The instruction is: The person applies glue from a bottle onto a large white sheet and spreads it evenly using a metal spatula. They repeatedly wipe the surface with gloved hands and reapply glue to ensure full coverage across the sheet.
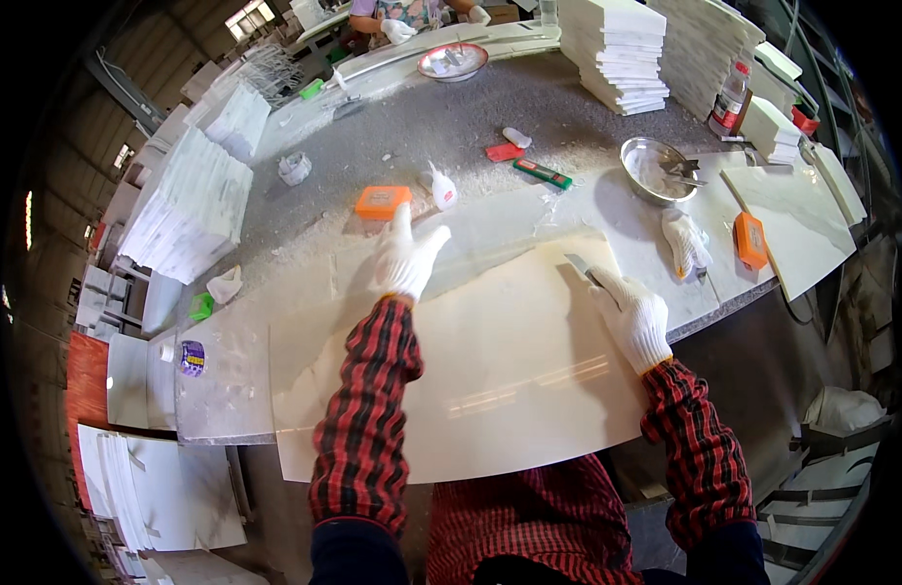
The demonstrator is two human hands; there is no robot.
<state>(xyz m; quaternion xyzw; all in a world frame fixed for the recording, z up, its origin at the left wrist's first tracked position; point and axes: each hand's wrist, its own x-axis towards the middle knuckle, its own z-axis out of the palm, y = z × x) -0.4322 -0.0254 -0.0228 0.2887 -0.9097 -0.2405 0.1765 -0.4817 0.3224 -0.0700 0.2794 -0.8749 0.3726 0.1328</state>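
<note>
A large glossy cream stone slab (pixel 490 361) lies before me, overhanging the table's near edge. My left hand (pixel 407 255), in a white knit glove, is over the slab's far left part. Its fingers are apart and hold nothing; the fingertips come close to an orange block (pixel 382 202). Beside that block stands a small white squeeze bottle (pixel 442 189). My right hand (pixel 630 314), also gloved, is closed on a small metal scraper blade (pixel 580 264) at the slab's far right corner. The blade's handle is hidden inside the glove.
Stacks of white stone tiles stand at left (pixel 193 200) and far right (pixel 617 54). Right of the slab are a metal bowl (pixel 656 171) with tools, a loose glove (pixel 685 244) and another orange block (pixel 750 241). A green cutter (pixel 543 175) lies mid-table. Across it sits a person (pixel 402 24).
</note>
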